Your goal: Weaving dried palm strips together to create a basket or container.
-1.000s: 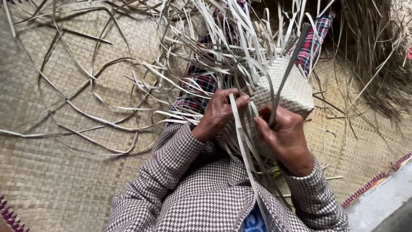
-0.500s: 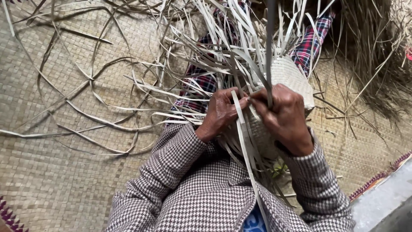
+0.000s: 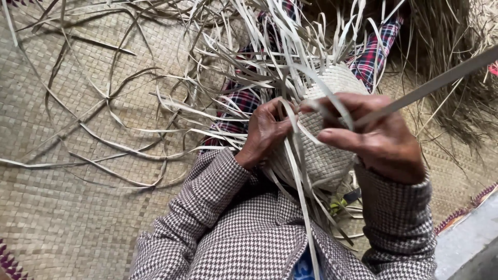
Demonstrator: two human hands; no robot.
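A half-woven pale straw basket [image 3: 326, 150] rests in my lap, with many loose strips sticking out of it in all directions. My left hand [image 3: 265, 130] presses against the basket's left side, fingers pinching strips at the weave's edge. My right hand [image 3: 378, 136] is raised in front of the basket, fingers closed on a long flat straw strip [image 3: 441, 80] that runs up to the right. I wear a houndstooth jacket and plaid trousers [image 3: 369, 57].
A woven mat [image 3: 78, 207] covers the floor, strewn with loose straw strips [image 3: 119, 124] on the left. A heap of dry straw [image 3: 456, 62] lies at the upper right. A grey ledge [image 3: 472, 243] and patterned mat border run along the lower right.
My right hand has lifted off the basket toward the camera, pulling a long strip out to the right. My left hand stays on the basket's left side.
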